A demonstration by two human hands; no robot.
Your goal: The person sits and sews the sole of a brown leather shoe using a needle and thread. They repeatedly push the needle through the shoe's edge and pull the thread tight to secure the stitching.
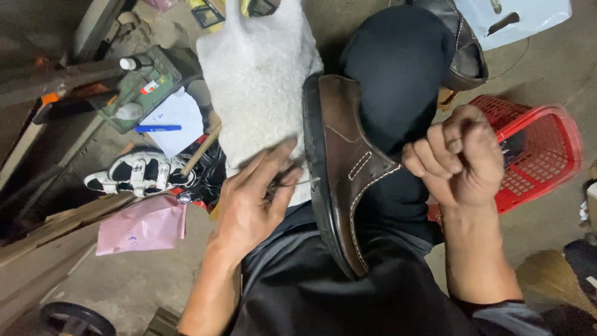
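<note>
Head view. One brown shoe (341,168) with pale stitching is held on edge across the lap, its dark sole turned toward the left and its toe toward the person. The left hand (252,199) is laid against the sole edge, fingers extended and close together, with a thin metal needle (303,182) pinched between thumb and fingers at the sole. The right hand (460,155) is closed into a fist just beside the shoe's upper; what is gripped inside cannot be told. One white fleecy cloth (258,74) is draped over the left knee, touching the sole, and the right knee is covered by dark trousers (398,62). A second dark shoe (463,56) is seen beyond the right knee. One red mesh basket (535,149) stands behind the right hand, and one pale blue plastic piece (522,18) lies at the top right. On the floor to the left are seen one black-and-white sandal (137,173), one pink flat packet (142,227) of roughly rectangular shape, one white paper sheet (177,121) with one blue pen (157,128) laid across it, and one green box (140,87) bearing a small red-and-white label and a small white bottle (129,63) beside it. One black wheel (71,318) is partly visible at the lower left corner.
</note>
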